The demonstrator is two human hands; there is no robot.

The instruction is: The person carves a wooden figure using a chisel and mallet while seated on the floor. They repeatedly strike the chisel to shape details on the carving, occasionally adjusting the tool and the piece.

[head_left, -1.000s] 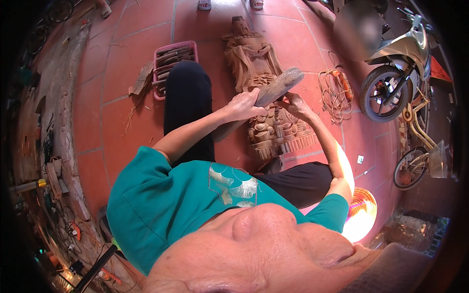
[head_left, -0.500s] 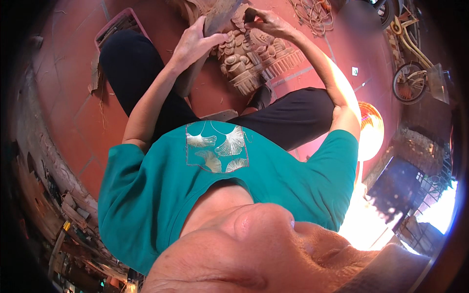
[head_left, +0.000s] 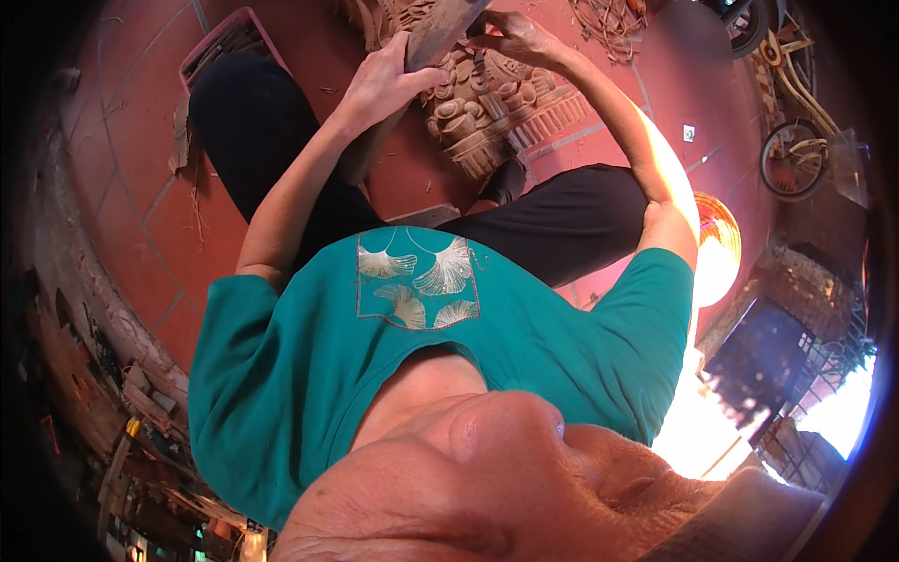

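Observation:
Near the top of the head view, my left hand grips the edge of a long wooden piece, its thumb stretched to the right across the carving. This wooden piece slants up past the upper edge of the picture. Across from it, my right hand is closed with bent fingers beside the wood's right side. Something dark shows at its fingertips, too hidden to name. Below and between the hands lies a carved wooden block with rounded, scroll-like relief and a ridged lower border.
My crossed legs in black trousers frame the red tiled floor. A pink crate with wood pieces stands at the left. Coiled cord lies at the upper right, near a bicycle. An orange round object sits by my right elbow.
The long wooden piece has tilted and shifted right. A brown, crumpled-looking piece seen by my right fingertips is now hidden behind the wood. My left hand keeps its grip.

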